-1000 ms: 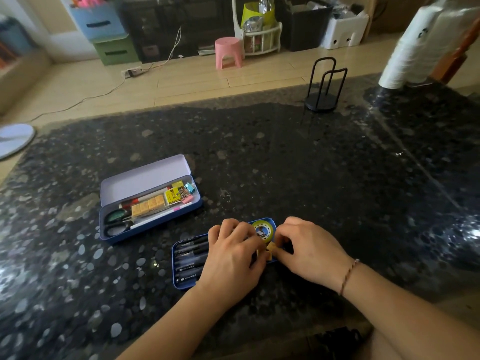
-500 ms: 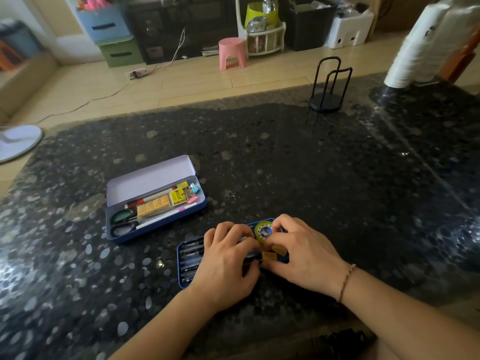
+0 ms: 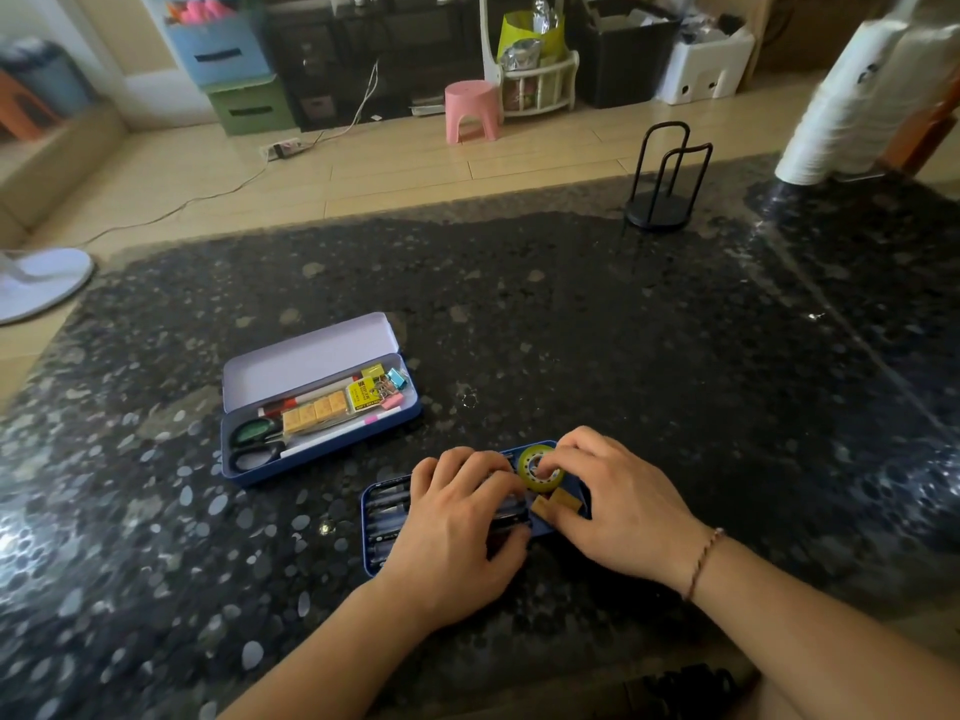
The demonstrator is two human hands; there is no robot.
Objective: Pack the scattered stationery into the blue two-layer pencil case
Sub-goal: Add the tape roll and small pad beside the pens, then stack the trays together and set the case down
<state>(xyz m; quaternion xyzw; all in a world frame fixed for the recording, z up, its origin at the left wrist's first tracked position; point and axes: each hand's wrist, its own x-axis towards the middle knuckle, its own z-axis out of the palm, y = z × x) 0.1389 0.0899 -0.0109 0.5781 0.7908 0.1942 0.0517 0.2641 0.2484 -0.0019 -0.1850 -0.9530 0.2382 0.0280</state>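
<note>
Here, the shallow blue metal inner tray (image 3: pixel 382 527) of the pencil case is lying on the dark speckled stone tabletop (image 3: pixel 597 345), just nearer the person than the open blue tin base (image 3: pixel 322 407), probably so it can be filled before being set back in. The left hand (image 3: pixel 457 532) is resting spread over the tray's dark pens (image 3: pixel 384 511), apparently steadying them. The right hand (image 3: pixel 623 506) is pinching a small tan eraser block (image 3: pixel 555 504) into the tray's right end, beside the yellow tape roll (image 3: pixel 540 467). Compared with a second ago, the block is sitting lower in the tray and the tape is more exposed.
</note>
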